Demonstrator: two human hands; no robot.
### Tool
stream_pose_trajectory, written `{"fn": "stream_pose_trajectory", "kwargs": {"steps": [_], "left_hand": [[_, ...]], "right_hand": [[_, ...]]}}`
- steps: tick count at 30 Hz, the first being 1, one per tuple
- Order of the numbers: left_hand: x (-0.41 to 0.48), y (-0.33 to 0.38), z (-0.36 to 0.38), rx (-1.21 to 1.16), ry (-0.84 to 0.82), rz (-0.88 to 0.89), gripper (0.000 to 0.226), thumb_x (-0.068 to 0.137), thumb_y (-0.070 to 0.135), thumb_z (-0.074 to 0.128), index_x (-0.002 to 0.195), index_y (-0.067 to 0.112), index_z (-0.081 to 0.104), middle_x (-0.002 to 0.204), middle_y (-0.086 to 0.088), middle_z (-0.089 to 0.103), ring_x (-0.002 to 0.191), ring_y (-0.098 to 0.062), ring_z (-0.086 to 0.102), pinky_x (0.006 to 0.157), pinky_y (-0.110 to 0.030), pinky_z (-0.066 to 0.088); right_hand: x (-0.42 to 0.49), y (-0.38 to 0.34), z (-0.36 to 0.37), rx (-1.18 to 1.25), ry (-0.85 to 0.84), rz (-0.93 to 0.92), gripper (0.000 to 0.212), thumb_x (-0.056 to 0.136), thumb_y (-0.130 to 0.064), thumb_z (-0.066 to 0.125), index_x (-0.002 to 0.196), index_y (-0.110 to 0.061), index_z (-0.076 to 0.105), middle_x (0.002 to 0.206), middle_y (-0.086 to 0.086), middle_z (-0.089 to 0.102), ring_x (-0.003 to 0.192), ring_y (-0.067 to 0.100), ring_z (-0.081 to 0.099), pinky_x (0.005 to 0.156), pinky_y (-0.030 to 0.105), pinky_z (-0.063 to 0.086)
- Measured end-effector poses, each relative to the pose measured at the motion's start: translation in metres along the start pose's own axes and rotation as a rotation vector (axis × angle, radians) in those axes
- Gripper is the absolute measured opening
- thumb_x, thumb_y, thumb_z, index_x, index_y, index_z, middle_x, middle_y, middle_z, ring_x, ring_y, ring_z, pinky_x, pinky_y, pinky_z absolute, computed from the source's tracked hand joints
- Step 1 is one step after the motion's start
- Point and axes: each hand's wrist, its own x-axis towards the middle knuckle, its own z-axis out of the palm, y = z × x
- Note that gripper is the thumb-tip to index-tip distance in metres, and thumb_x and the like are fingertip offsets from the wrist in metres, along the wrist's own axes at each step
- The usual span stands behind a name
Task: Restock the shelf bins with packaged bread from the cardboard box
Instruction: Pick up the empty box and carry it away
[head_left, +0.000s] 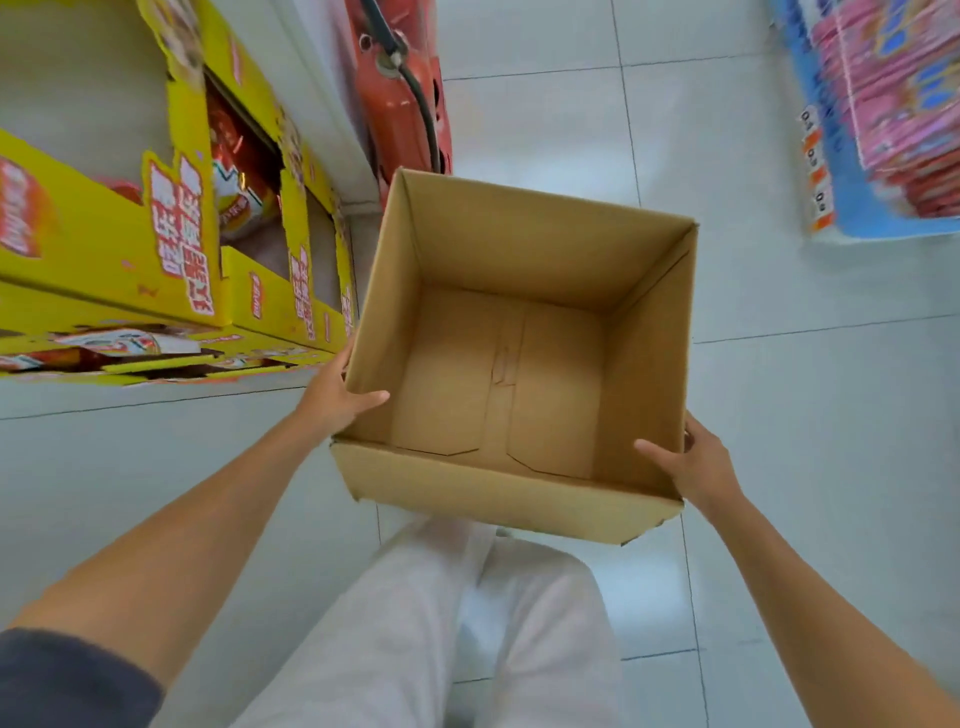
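Cardboard box (514, 364) is up off the tiled floor (779, 415) between my two hands and looks totally empty inside, just the bare bottom flaps showing. My left hand (335, 397) grips the near-left corner with the thumb hooked over the rim, and my right hand (693, 465) clamps the right wall, thumb inside. Yellow shelf bins (171, 260) with red packaged bread (239, 171) sit just left of the box, fire extinguisher (400, 98) behind it.

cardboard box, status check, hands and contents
Left hand and right hand grip cardboard box sides. Box empty, no bread. Nothing blocking yellow shelf bins.
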Motion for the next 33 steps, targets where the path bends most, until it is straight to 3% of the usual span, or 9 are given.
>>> {"fn": "stream_pose_trajectory", "kwargs": {"steps": [5, 11, 14, 17, 21, 27, 33], "left_hand": [[0.029, 0.002, 0.009, -0.039, 0.074, -0.095, 0.097, 0.079, 0.024, 0.082, 0.155, 0.036, 0.023, 0.146, 0.002, 0.051, 0.131, -0.022, 0.050, 0.109, -0.043, 0.042], [0.096, -0.032, 0.036, -0.033, 0.201, -0.130, 0.092, 0.083, 0.025, 0.078, 0.156, 0.030, 0.020, 0.146, -0.004, 0.049, 0.132, -0.028, 0.049, 0.104, -0.037, 0.041], [0.139, -0.053, 0.046, -0.038, 0.238, -0.116, 0.092, 0.084, 0.027, 0.077, 0.156, 0.030, 0.020, 0.145, -0.005, 0.050, 0.131, -0.029, 0.049, 0.104, -0.038, 0.042], [0.175, -0.074, 0.056, -0.025, 0.267, -0.104, 0.092, 0.084, 0.031, 0.076, 0.156, 0.030, 0.019, 0.147, -0.006, 0.048, 0.132, -0.031, 0.048, 0.105, -0.044, 0.043], [0.205, -0.092, 0.069, -0.024, 0.314, -0.104, 0.096, 0.083, 0.033, 0.076, 0.156, 0.033, 0.014, 0.148, -0.007, 0.045, 0.132, -0.034, 0.047, 0.107, -0.050, 0.042], [0.220, -0.108, 0.077, -0.009, 0.371, -0.140, 0.096, 0.083, 0.034, 0.077, 0.156, 0.028, 0.016, 0.148, -0.010, 0.046, 0.132, -0.036, 0.047, 0.107, -0.052, 0.041], [0.220, -0.108, 0.073, 0.009, 0.361, -0.152, 0.103, 0.079, 0.041, 0.079, 0.156, 0.032, 0.011, 0.148, -0.009, 0.045, 0.132, -0.036, 0.047, 0.105, -0.053, 0.042]], "right_hand": [[0.077, -0.022, 0.007, -0.093, -0.074, -0.033, 0.053, 0.083, -0.041, 0.075, 0.130, -0.034, 0.052, 0.094, -0.021, 0.061, 0.084, 0.004, 0.060, 0.072, 0.024, 0.049], [0.181, -0.026, 0.042, -0.143, -0.157, -0.096, 0.053, 0.083, -0.038, 0.075, 0.130, -0.035, 0.051, 0.095, -0.024, 0.060, 0.085, -0.001, 0.058, 0.071, 0.021, 0.046], [0.231, -0.017, 0.070, -0.147, -0.167, -0.118, 0.057, 0.082, -0.039, 0.076, 0.133, -0.033, 0.050, 0.105, -0.012, 0.066, 0.093, 0.012, 0.064, 0.076, 0.026, 0.050], [0.269, -0.007, 0.097, -0.147, -0.151, -0.144, 0.062, 0.081, -0.039, 0.077, 0.135, -0.036, 0.047, 0.108, -0.010, 0.066, 0.097, 0.017, 0.065, 0.079, 0.029, 0.051], [0.294, 0.006, 0.125, -0.147, -0.109, -0.176, 0.072, 0.080, -0.038, 0.077, 0.141, -0.037, 0.039, 0.111, -0.011, 0.064, 0.096, 0.017, 0.063, 0.080, 0.029, 0.050], [0.305, 0.006, 0.139, -0.158, -0.037, -0.211, 0.070, 0.081, -0.038, 0.076, 0.141, -0.033, 0.040, 0.101, -0.014, 0.062, 0.086, 0.015, 0.061, 0.079, 0.032, 0.053], [0.300, 0.006, 0.140, -0.154, -0.005, -0.226, 0.067, 0.084, -0.036, 0.075, 0.140, -0.033, 0.039, 0.100, -0.013, 0.062, 0.086, 0.018, 0.062, 0.075, 0.028, 0.049]]}}
